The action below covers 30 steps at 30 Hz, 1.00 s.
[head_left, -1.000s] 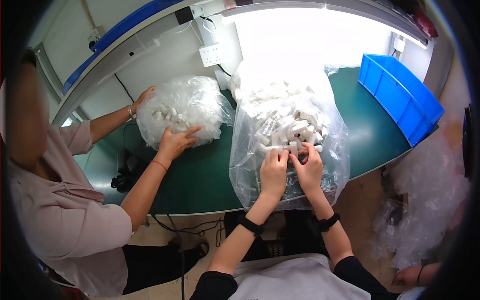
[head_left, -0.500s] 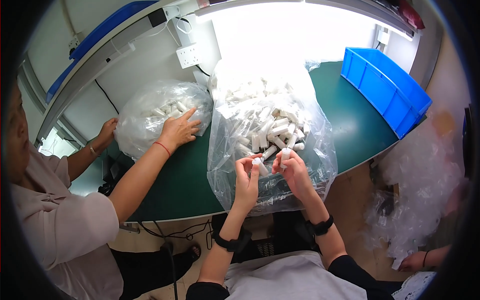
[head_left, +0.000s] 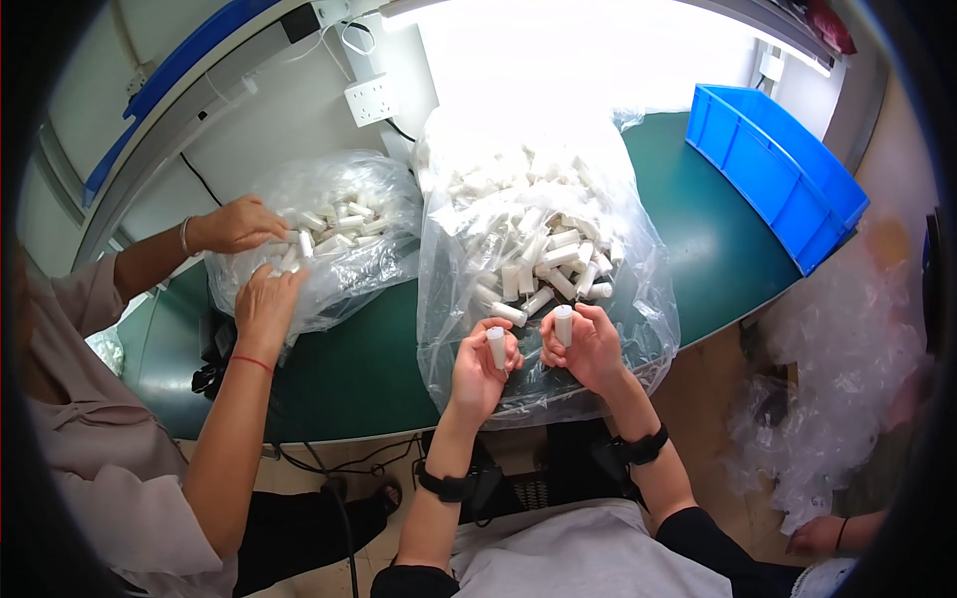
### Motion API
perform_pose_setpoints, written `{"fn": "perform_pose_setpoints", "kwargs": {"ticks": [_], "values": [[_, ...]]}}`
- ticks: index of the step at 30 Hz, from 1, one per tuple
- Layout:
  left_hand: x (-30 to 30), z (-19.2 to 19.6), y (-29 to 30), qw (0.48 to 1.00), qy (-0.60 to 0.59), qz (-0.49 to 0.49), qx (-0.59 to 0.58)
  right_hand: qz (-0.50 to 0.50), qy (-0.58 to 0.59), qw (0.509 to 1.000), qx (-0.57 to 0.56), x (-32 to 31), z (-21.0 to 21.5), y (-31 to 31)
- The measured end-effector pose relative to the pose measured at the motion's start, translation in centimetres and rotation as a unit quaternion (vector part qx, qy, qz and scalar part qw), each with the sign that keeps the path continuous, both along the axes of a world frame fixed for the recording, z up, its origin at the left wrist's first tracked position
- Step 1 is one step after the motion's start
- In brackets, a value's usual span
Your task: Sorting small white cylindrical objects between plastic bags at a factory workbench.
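A large clear plastic bag full of small white plastic tubes lies open on the green table in front of me. My left hand grips one white tube upright near the bag's front edge. Just to its right, my right hand holds a second white tube upright. The two hands are close together but apart. Both wrists wear black bands.
To my left a co-worker has both hands on a smaller clear bag of the same white tubes. A blue plastic bin stands at the table's right end. Crumpled clear bags pile on the floor at the right. Cables hang below the table edge.
My hands drew apart slightly, each now holding its own tube upright. The co-worker's far hand has moved onto the top of the smaller bag.
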<state>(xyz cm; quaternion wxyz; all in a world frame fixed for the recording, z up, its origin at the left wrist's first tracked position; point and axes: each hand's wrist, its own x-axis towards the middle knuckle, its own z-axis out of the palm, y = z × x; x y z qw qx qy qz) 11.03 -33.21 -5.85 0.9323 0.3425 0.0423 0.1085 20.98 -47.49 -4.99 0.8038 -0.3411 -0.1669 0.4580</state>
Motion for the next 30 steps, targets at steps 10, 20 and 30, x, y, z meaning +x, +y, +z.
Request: {"fn": "perform_pose_setpoints", "kwargs": {"ticks": [10,20,30], "values": [[-0.5,0.4,0.2,0.999,-0.009,-0.031,0.034,0.040,0.001,0.999,0.022,0.6,-1.0,0.0],[-0.6,-0.3,0.4,0.999,-0.028,-0.033,-0.020,0.015,-0.010,1.000,-0.002,0.2,-1.2,0.2],[-0.3,0.4,-0.6,0.997,0.030,0.006,0.074,-0.008,-0.011,1.000,-0.010,-0.2,-0.4,-0.1]]}}
